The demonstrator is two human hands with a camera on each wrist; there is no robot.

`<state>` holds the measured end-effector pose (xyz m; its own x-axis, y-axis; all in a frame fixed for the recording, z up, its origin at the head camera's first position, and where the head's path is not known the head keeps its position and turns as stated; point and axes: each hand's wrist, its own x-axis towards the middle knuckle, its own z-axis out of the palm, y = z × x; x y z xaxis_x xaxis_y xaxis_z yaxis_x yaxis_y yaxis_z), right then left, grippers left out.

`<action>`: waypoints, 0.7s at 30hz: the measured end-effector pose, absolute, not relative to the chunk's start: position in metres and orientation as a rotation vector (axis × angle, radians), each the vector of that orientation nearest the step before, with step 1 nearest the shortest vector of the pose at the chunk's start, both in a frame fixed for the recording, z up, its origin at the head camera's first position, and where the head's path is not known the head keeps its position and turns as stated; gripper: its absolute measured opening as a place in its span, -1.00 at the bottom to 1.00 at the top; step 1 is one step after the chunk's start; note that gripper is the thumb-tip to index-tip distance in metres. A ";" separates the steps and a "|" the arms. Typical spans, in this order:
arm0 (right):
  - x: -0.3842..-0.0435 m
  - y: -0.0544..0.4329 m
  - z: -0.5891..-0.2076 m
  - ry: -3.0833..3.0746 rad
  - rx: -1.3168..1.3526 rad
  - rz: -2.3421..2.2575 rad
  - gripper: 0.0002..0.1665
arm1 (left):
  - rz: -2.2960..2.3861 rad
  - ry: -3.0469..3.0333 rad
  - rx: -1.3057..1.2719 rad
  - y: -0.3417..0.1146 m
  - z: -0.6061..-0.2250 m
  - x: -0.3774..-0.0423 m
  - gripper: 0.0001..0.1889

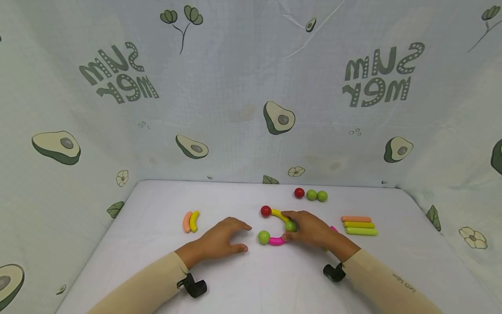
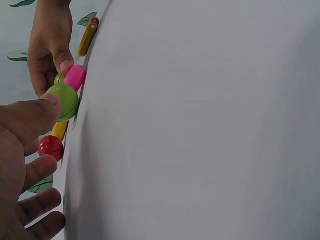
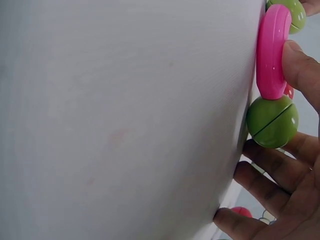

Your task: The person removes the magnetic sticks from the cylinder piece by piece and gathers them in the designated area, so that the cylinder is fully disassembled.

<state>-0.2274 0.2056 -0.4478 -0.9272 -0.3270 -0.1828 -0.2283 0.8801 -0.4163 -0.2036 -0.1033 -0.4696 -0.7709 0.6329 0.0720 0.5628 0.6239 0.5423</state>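
Note:
My right hand (image 1: 307, 229) reaches over a row of toy beads and curved pieces on the white table. Its index finger touches a yellow curved piece (image 1: 279, 215); its thumb lies against a pink curved piece (image 3: 273, 55). A green ball (image 1: 290, 226) sits between them, and the other fingers spread down to the tabletop. A red ball (image 1: 266, 211) meets the yellow piece's far end, and another green ball (image 1: 264, 237) meets the pink piece's left end. My left hand (image 1: 219, 240) hovers left of these balls, thumb and fingers parted, holding nothing. Parts beneath my right hand are hidden.
An orange and a yellow curved piece (image 1: 194, 221) lie together at left. Behind stand a red ball (image 1: 299, 193) and two green balls (image 1: 317, 195). Orange, yellow and green sticks (image 1: 361, 231) are stacked side by side at right. A printed cloth (image 1: 235, 87) hangs behind.

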 end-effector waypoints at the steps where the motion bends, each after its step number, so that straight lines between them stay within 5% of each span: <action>1: -0.228 0.206 -0.448 2.802 -0.422 -0.573 -0.07 | 0.837 2.718 1.018 -0.101 -0.470 -0.203 -0.45; 21: -0.232 0.207 -0.449 2.801 -0.460 -0.567 -0.08 | 0.800 2.763 1.064 -0.064 -0.471 -0.208 -0.49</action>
